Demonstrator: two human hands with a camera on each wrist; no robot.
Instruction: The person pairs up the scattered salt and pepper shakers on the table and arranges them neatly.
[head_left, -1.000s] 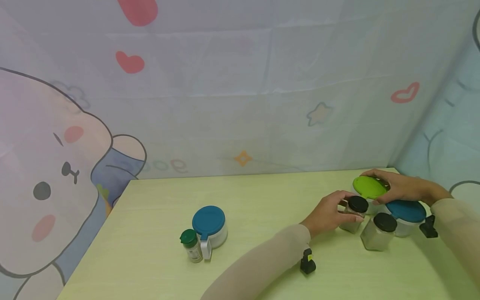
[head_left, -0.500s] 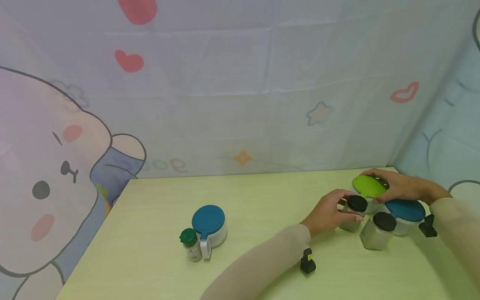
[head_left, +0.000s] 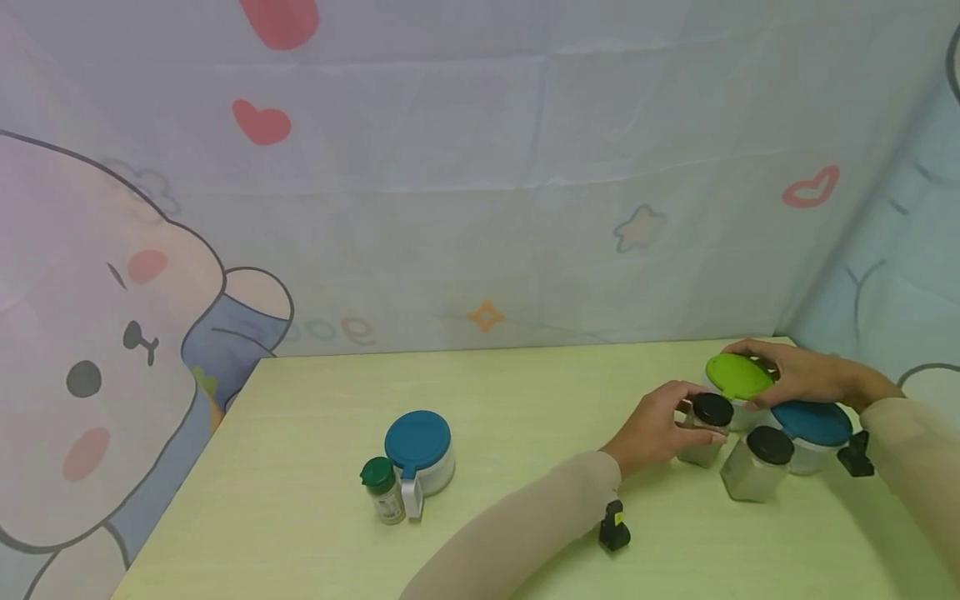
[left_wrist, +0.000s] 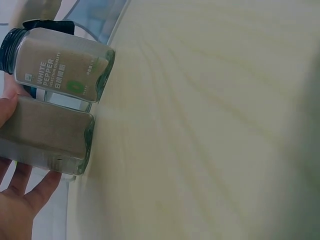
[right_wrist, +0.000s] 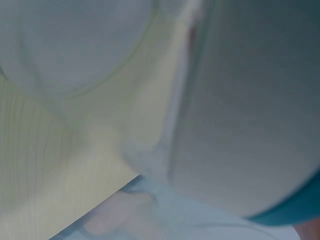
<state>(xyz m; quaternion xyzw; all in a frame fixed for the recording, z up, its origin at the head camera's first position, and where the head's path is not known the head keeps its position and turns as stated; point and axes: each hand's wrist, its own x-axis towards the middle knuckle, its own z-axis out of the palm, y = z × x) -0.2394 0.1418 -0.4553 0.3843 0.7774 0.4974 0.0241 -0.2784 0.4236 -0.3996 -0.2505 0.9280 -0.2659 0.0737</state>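
Note:
At the right end of the table, my left hand [head_left: 660,427] grips a square glass spice jar [head_left: 702,450] with a black lid, thumb on one side and fingers on the other. Pale brown powder fills much of that jar [left_wrist: 45,132] in the left wrist view. Just behind it, my right hand [head_left: 806,375] holds a white container with a green lid [head_left: 738,376], fingers over its far side. A second black-lidded jar [head_left: 756,468], labelled white pepper, stands close by. A blue-lidded white container [head_left: 813,423] sits below my right hand and fills much of the right wrist view.
On the left half of the table [head_left: 315,417] stand another blue-lidded container [head_left: 420,450] with a handle and a small green-capped shaker [head_left: 384,493] beside it. A printed cloth [head_left: 465,167] hangs behind the table and along its right side.

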